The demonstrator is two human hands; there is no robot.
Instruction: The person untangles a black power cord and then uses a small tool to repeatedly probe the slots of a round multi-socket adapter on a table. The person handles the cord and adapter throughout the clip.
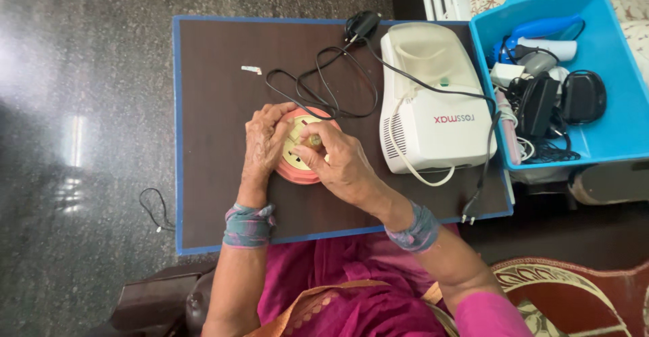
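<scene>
Round pink disc (pixel 297 168) with a cream face, looks like a socket or extension reel, lies flat on the dark worktop (pixel 216 107), a little toward the near edge, roughly mid-width. Left hand (pixel 265 141) lies over its left rim, fingers curled down and pressing, so it is clamped on the disc and steadies it. Right hand (pixel 338 161) comes in from the right, thumb and fingertips pinched together on a small brownish knob or plug (pixel 314 140) at the middle of the cream face; what exactly that piece is, too small to tell. Both wrists wear grey-blue bands.

Black cord (pixel 324 83) loops just behind the disc, touching or nearly touching its far rim, and runs to a black adapter (pixel 362 25) at the far edge. White machine (pixel 433 100) with a pale tube sits to the right of the disc, near but apart. Its black lead ends in a two-pin plug (pixel 468 217) hanging at the near right corner. Blue bin (pixel 608 134) of chargers and gadgets stands off the right edge. Small white scrap (pixel 251 70) toward the far left corner. Thin black wire (pixel 155 208) on the floor, left of the worktop.

Risks, as a judgement: the pinch on the small piece is narrow, so a slip could drop it off the near edge into the lap. If the left hand eases, the disc could spin or skid. The loose cord loops could snag the right wrist, and the hanging plug could drag its lead off the corner.
</scene>
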